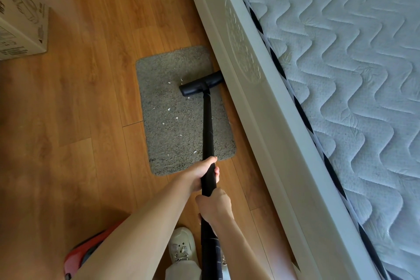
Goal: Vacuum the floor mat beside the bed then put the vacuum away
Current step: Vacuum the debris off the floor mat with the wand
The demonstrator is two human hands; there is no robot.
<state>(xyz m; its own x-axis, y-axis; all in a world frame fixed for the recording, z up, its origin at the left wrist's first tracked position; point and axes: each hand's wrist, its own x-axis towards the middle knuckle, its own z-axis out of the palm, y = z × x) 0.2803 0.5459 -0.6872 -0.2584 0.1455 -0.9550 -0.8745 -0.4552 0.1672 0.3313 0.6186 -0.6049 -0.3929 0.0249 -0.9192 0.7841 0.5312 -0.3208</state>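
A grey shaggy floor mat (168, 125) lies on the wooden floor beside the white bed frame (268, 120). Small white scraps dot its middle and near end. The black vacuum head (201, 84) rests on the mat's far right part, close to the bed frame. Its black tube (208, 127) runs back toward me. My left hand (201, 174) grips the tube near the mat's near edge. My right hand (214, 208) grips the tube just below the left one. The red vacuum body (84, 252) sits at the bottom left, partly hidden behind my left arm.
A cardboard box (20, 22) stands on the floor at the upper left. The quilted mattress (345, 70) fills the right side. My light shoe (181, 245) stands on the floor just below my hands.
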